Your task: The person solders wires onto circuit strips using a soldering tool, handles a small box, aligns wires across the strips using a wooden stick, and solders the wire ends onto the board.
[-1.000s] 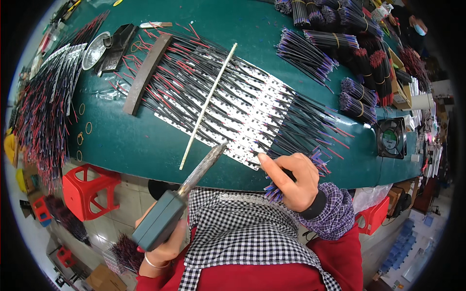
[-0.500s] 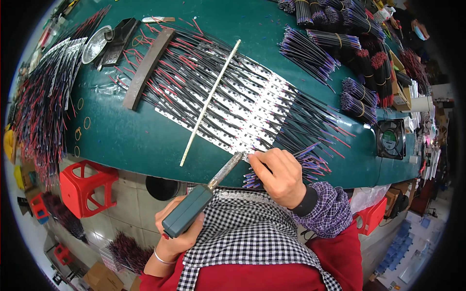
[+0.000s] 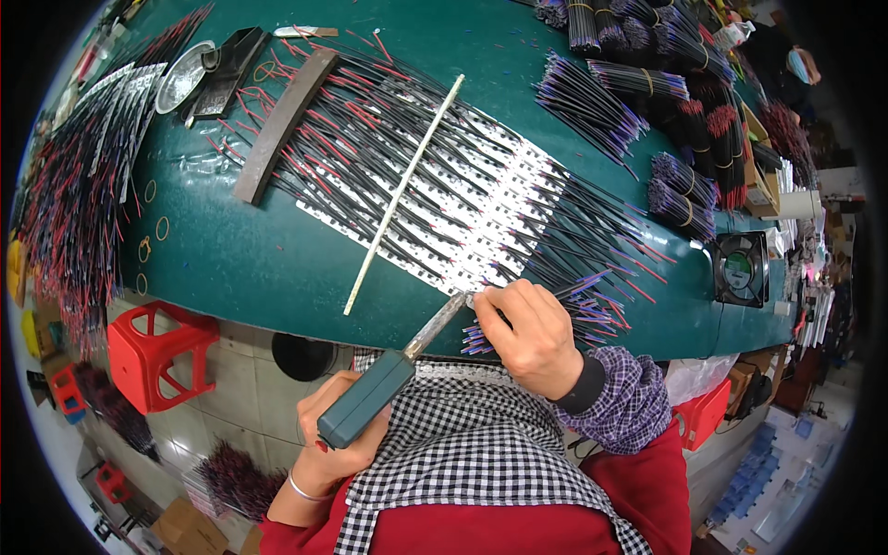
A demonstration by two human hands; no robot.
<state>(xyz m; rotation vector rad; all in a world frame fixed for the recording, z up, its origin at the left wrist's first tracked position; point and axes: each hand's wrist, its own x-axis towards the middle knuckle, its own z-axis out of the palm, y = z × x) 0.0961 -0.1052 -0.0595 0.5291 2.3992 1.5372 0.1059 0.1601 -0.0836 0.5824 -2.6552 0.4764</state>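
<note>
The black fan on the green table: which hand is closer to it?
Right. The right hand is left of the fan and lower in the picture; the left hand, gripping the tool's green handle, is farther left.

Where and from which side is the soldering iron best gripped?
Probably by its green handle, coming from the lower left, where the left hand holds it. The handle is broad and boxy and forms the near end; the slim metal shaft slants up and right toward the white strips and may be hot, so stay off it.
</note>
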